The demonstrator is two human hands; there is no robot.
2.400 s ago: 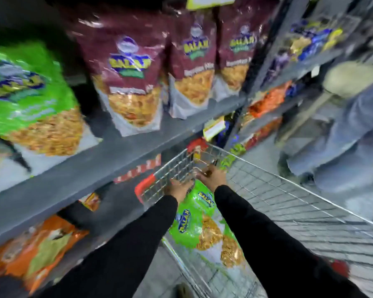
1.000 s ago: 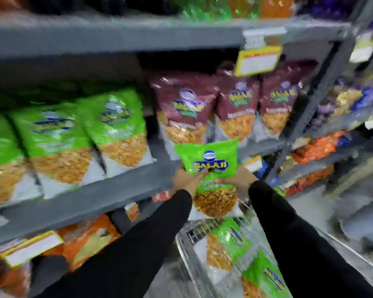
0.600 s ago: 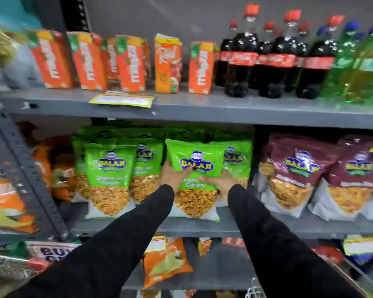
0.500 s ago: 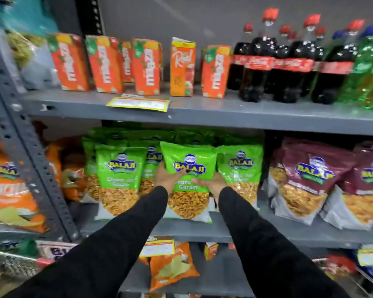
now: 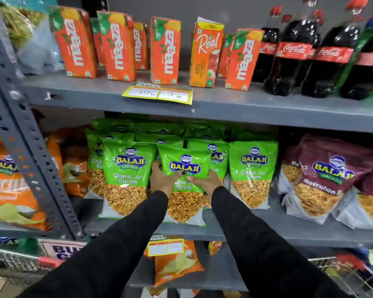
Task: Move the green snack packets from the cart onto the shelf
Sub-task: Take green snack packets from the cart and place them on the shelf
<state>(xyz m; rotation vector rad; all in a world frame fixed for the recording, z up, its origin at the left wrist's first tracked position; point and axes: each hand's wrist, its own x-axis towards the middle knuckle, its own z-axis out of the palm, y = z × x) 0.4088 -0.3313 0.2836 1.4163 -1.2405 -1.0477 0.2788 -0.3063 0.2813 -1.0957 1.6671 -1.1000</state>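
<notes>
A green Balaji snack packet (image 5: 184,166) stands upright on the middle shelf (image 5: 267,230), in the front row. My left hand (image 5: 162,179) grips its left side and my right hand (image 5: 205,181) grips its right side, thumbs across the front. Other green packets stand around it: one to the left (image 5: 127,175), one to the right (image 5: 253,171), and several behind. The cart is almost out of view; only a wire edge (image 5: 329,262) shows at the lower right.
Maroon Balaji packets (image 5: 325,181) fill the shelf's right part, orange packets (image 5: 7,183) the left bay. A grey perforated upright (image 5: 24,134) divides the bays. Juice cartons (image 5: 116,44) and cola bottles (image 5: 293,50) stand on the shelf above. Orange packets (image 5: 177,265) lie on the shelf below.
I lifted the green packet out of the cart, turned to the shelf and brought it into the green row; over the last half second it settled lower onto the shelf.
</notes>
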